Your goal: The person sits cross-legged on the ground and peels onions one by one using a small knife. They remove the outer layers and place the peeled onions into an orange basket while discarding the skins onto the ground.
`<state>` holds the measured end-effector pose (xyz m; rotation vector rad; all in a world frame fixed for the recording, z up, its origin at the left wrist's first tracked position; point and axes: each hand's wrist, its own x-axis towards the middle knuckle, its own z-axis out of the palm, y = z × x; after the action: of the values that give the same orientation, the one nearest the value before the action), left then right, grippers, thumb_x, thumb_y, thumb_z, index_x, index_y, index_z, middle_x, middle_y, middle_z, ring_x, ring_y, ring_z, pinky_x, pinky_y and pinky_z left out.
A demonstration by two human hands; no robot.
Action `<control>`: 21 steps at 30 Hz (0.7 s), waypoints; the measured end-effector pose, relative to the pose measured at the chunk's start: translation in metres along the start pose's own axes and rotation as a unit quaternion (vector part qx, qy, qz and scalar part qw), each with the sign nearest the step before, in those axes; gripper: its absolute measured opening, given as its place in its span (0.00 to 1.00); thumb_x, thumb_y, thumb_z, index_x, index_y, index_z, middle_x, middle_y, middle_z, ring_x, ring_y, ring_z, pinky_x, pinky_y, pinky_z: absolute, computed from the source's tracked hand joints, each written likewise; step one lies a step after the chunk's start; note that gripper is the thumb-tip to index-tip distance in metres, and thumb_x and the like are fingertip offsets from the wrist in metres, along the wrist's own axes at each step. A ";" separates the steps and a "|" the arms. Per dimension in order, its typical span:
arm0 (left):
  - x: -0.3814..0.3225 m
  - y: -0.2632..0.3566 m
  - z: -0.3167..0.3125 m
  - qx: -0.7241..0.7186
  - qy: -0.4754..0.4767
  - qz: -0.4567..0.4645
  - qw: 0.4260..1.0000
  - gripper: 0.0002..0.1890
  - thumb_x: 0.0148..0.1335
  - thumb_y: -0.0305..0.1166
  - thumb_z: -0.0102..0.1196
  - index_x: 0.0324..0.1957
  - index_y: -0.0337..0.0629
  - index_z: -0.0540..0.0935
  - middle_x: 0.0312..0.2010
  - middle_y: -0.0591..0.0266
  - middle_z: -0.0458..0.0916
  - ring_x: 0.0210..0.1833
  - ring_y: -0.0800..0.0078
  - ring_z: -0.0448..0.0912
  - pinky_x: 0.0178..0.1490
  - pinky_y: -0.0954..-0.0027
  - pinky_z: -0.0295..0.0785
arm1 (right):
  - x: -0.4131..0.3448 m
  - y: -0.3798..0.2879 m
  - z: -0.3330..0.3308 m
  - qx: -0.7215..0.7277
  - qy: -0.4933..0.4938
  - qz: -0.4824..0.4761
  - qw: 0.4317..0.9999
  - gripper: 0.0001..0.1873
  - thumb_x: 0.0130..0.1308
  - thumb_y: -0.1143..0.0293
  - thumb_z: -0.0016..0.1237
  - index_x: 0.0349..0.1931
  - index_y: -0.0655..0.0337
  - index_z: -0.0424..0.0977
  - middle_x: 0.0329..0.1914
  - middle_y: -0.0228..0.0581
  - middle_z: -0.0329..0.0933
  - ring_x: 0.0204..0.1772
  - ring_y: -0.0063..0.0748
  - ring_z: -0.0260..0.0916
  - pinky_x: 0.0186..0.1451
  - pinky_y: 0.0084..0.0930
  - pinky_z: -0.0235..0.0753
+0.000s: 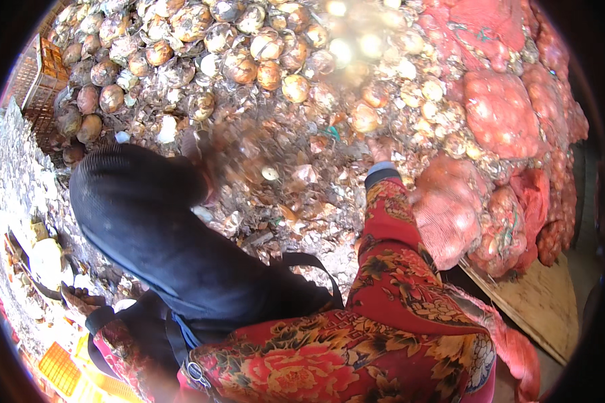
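Note:
My right hand (380, 149), at the end of the red floral sleeve, reaches down into the onion litter beside a yellow-brown onion (365, 118); its fingers are blurred, and whether they hold anything cannot be told. At the lower left, my left hand (83, 298) is curled at the near end of what looks like a knife with a dark, curved blade (44, 289). Pale onions (47, 259) lie near that blade. Dry onion skins (302, 176) cover the ground between the hands. Loose onions (241, 65) are heaped ahead.
Red mesh sacks of onions (501, 113) are stacked at the right, above a wooden board (539, 297). Orange plastic crates stand at the upper left (50, 65) and lower left (60, 367). A dark-clothed leg (181, 237) crosses the left-centre.

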<state>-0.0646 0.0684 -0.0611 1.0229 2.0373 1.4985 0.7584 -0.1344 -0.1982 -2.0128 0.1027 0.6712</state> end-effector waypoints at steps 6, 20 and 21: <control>-0.015 0.005 -0.019 0.022 0.049 -0.044 0.998 0.13 0.59 0.43 0.60 0.37 0.46 0.76 0.19 0.74 0.66 0.19 0.84 0.62 0.21 0.81 0.58 | 0.062 -0.078 0.043 -0.553 -0.073 -0.095 0.825 0.44 0.47 0.37 0.59 0.55 0.64 0.72 0.56 0.55 0.74 0.60 0.50 0.70 0.59 0.36 0.71; -0.063 0.049 0.017 -0.042 0.144 -0.133 0.980 0.08 0.59 0.36 0.59 0.36 0.45 0.78 0.20 0.74 0.68 0.19 0.85 0.63 0.21 0.80 0.60 | 0.126 -0.038 0.058 -0.593 -0.061 -0.126 0.793 0.53 0.41 0.38 0.59 0.63 0.68 0.63 0.65 0.60 0.65 0.66 0.55 0.64 0.67 0.38 0.63; -0.069 0.052 0.005 -0.014 0.144 -0.083 0.986 0.08 0.59 0.35 0.59 0.36 0.44 0.78 0.21 0.73 0.68 0.19 0.85 0.63 0.20 0.80 0.59 | 0.121 -0.040 0.067 -0.540 -0.054 -0.119 0.831 0.55 0.39 0.40 0.62 0.62 0.73 0.63 0.63 0.61 0.66 0.65 0.55 0.65 0.66 0.35 0.63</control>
<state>-0.0003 0.0268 -0.0209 0.6355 2.2236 1.6576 0.8466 -0.0339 -0.2521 -2.9709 -0.7536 0.7542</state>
